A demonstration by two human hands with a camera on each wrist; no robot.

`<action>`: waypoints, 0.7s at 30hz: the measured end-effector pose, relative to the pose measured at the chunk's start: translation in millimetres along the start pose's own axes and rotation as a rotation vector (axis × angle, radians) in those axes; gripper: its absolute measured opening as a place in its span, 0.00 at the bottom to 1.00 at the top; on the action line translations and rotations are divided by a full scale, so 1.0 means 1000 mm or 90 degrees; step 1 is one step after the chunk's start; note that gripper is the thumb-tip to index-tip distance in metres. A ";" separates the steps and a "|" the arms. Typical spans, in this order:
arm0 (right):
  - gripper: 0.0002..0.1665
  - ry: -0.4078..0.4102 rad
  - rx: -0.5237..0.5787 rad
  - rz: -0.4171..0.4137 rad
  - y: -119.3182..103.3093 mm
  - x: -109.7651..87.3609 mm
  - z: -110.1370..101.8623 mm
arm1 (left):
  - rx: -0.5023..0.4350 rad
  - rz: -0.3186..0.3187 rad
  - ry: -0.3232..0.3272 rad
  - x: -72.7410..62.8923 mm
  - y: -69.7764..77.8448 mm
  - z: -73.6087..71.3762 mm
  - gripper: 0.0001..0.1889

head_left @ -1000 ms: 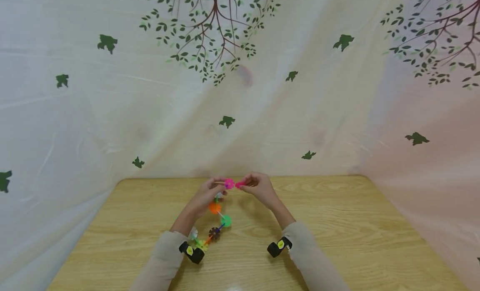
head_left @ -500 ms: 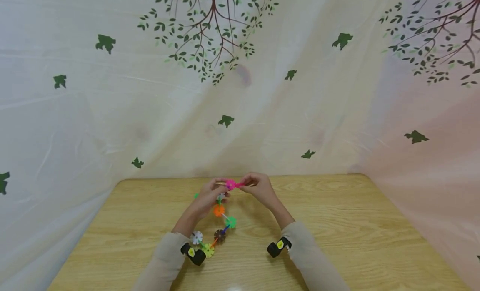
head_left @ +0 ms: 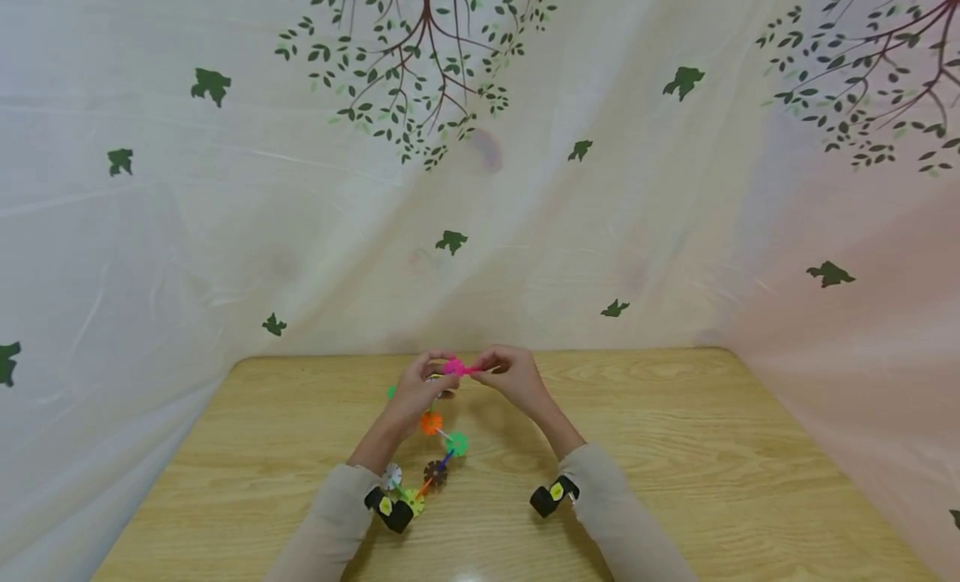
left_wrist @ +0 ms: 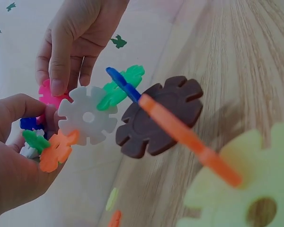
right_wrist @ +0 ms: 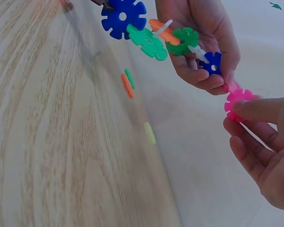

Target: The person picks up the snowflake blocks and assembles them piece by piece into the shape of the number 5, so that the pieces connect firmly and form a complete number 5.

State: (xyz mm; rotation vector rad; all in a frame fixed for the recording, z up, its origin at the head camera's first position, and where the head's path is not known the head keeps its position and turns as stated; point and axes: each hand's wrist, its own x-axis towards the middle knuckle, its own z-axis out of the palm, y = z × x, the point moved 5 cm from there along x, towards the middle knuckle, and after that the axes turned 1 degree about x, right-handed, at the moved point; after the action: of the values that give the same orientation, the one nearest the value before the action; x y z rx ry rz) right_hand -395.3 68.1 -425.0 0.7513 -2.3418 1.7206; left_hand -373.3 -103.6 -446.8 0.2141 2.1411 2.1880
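My left hand (head_left: 412, 394) pinches a pink notched disc (head_left: 454, 366) at the upper end of a chain of interlocking plastic discs. My right hand (head_left: 516, 380) pinches a second pink disc (right_wrist: 239, 103) between thumb and fingers, edge against the first one. Whether their slots are engaged cannot be told. Below the left hand the chain hangs with an orange disc (head_left: 431, 423), a green disc (head_left: 457, 444), a brown disc (left_wrist: 158, 116) and a yellow disc (left_wrist: 232, 175). A blue disc (right_wrist: 211, 63) sits by the left fingers.
Both hands are over the far part of the wooden table (head_left: 675, 449). Near its far edge lie a loose orange piece (right_wrist: 127, 85), a green piece (right_wrist: 129, 78) and a yellow piece (right_wrist: 150, 133). A printed cloth (head_left: 525, 232) hangs behind the table.
The two pink discs, apart a second ago, now meet. The hanging chain swung right, then slightly back left. Both hands stay in nearly the same place.
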 end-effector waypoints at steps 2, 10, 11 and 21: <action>0.04 0.003 0.000 -0.001 0.001 0.000 0.001 | -0.004 0.004 0.000 -0.001 0.000 0.000 0.18; 0.04 -0.001 0.020 -0.033 -0.015 -0.005 0.002 | -0.017 0.026 -0.023 0.001 0.000 -0.001 0.14; 0.04 0.000 0.024 -0.036 -0.020 -0.006 0.002 | -0.020 0.027 -0.025 0.001 0.000 -0.001 0.14; 0.03 0.033 0.033 -0.083 -0.040 -0.012 0.002 | -0.059 0.034 -0.018 0.002 0.001 -0.002 0.14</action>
State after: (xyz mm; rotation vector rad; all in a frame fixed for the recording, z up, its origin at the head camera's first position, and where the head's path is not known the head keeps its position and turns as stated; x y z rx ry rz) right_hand -365.6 60.6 -396.0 0.8379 -2.1718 1.7299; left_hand -376.0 -105.1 -445.9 0.2990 2.0370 2.2921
